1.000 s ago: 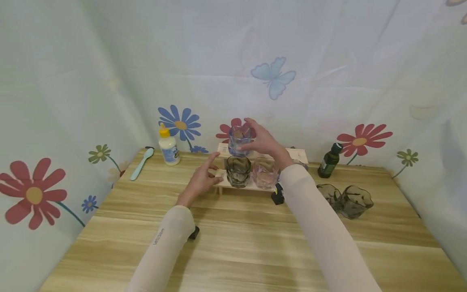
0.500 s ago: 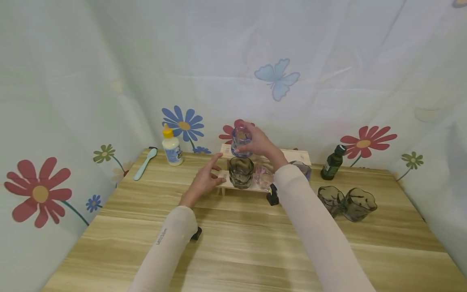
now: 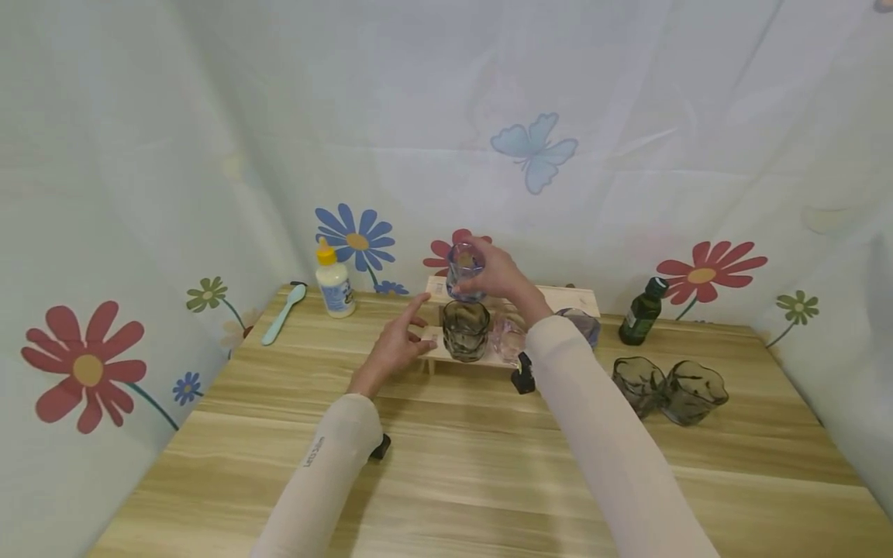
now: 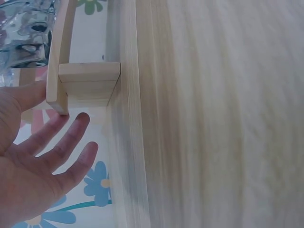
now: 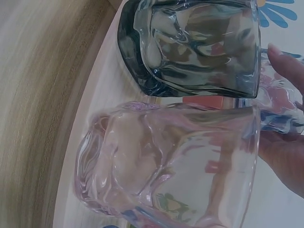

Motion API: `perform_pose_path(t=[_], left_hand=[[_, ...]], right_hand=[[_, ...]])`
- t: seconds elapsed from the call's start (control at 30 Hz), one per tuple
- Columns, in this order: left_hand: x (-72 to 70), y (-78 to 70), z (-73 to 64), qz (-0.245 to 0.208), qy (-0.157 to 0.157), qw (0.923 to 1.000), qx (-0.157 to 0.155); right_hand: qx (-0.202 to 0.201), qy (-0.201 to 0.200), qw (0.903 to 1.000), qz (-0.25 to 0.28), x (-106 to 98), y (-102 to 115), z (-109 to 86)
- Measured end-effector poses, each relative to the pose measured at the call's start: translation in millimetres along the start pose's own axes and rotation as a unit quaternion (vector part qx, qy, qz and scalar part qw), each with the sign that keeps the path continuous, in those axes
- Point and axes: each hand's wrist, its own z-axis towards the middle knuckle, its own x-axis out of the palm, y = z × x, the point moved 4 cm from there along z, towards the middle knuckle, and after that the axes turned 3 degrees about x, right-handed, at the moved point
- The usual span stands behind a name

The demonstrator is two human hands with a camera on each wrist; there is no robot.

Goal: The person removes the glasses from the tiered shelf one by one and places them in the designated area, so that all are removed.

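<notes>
1 held glass [image 3: 461, 270], head view adds spoon [image 3: 284, 314]

Holds a see-through, blue-tinted glass [image 3: 460, 267] upright in the right hand [image 3: 505, 273], at the left end of the upper tier of the stand [image 3: 572, 297]. Touches, with the left hand [image 3: 394, 342], the left end of that stand: pale, wooden, two-tiered, upright.

Dim, diffuse light, faint shadows on table [image 3: 446, 457], glints on pink glass [image 5: 166, 164], slight haze
</notes>
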Motion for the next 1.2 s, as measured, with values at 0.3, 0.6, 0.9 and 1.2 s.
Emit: perform_pose_path(t=[0.3, 0.6, 0.9, 1.2], left_hand=[[1.3, 1.2, 2.8, 0.001, -0.002, 1.0, 0.0], [1.7, -0.9, 1.5, 0.002, -0.003, 1.0, 0.001], [0.1, -1.0, -0.7, 0.003, -0.009, 0.9999, -0.002], [0.5, -2.9, -0.2, 0.007, -0.01, 0.9999, -0.007]], right_hand=[[0.003, -0.021, 0.9997, 0.012, -0.7, -0.9, -1.9], [0.002, -0.047, 0.9986, 0.023, -6.2, -4.7, -5.1], [-0.01, -0.052, 0.9981, 0.031, -24.5, -4.6, -13.7], [0.008, -0.055, 0.9984, 0.01, -47.3, -13.2, -29.1]])
